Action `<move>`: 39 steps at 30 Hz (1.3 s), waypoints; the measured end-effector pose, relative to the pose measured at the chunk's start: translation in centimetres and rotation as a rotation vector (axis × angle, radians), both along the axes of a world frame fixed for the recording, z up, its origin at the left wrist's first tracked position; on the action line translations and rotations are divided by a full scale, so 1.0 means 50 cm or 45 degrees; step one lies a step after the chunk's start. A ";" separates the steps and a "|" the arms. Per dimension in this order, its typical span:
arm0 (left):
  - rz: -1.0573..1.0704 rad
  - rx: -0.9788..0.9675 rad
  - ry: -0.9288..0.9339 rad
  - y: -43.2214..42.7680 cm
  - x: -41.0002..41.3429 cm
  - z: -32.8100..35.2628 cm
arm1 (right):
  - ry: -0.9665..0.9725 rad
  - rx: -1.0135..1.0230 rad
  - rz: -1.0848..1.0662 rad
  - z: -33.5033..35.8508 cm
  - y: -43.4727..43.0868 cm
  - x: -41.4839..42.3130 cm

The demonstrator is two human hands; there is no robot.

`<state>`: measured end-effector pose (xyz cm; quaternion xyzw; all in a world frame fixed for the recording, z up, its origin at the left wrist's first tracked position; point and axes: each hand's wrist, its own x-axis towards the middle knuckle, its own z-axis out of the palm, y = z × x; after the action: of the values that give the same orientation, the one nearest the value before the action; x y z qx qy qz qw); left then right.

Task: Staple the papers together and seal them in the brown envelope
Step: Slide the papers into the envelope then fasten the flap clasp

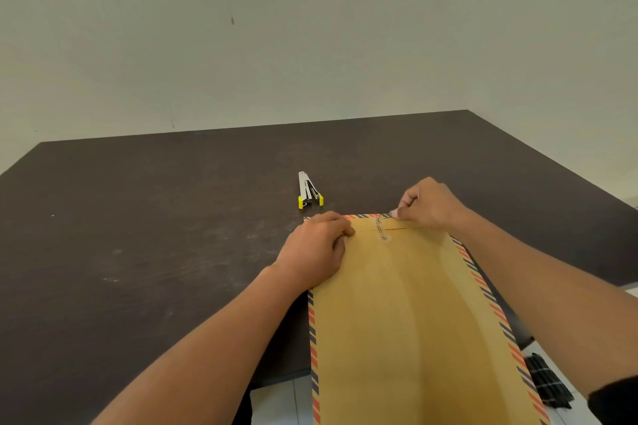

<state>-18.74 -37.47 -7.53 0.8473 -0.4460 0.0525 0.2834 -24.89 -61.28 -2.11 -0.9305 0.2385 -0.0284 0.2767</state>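
A brown envelope (pixel 407 314) with red and blue striped edges lies lengthwise on the dark table (pixel 155 235), its near end overhanging the table's front edge. Its flap is folded down at the far end, where two small round button fasteners (pixel 381 229) sit. My left hand (pixel 316 252) rests on the envelope's far left corner, fingers curled down against the flap. My right hand (pixel 428 203) pinches the closure string just right of the upper fastener. A silver stapler with yellow ends (pixel 309 191) lies on the table beyond the envelope. No papers are visible.
A pale wall rises behind the table. The table's right edge runs diagonally at the right. Below the front edge, a light tiled floor (pixel 283 400) and a dark checked cloth (pixel 549 379) show.
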 end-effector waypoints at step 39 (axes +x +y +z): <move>-0.037 0.187 -0.222 0.001 -0.008 0.004 | -0.221 -0.675 0.641 -0.025 0.138 -0.086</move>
<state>-19.12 -37.43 -7.35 0.8516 -0.4838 0.0891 0.1813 -29.18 -54.39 -3.37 -0.9934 -0.0377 -0.0992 0.0435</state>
